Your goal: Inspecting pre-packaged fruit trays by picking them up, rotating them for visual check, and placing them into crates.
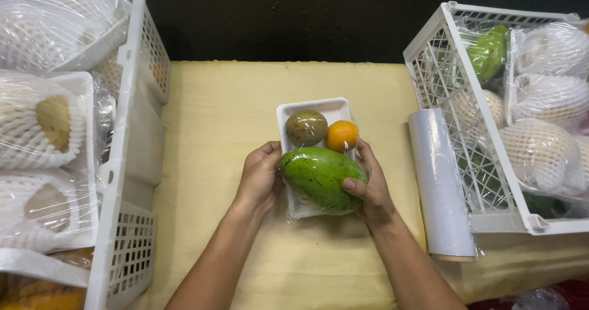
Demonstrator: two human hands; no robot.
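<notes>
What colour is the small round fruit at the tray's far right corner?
Orange. The small round fruit sits beside a brownish-green one in the white tray; head view shows it best.

The counter (pixel 215 120) is covered with a pale yellow cloth that shows light creases. Behind its far edge stands a dark, nearly black wall (pixel 294 15), plain and unlit. A white plastic lattice crate (pixel 132 162) stands at the left edge of the counter; a second white lattice crate (pixel 442 58) stands at the right. Lighting is even and comes from above, with soft shadows.
</notes>
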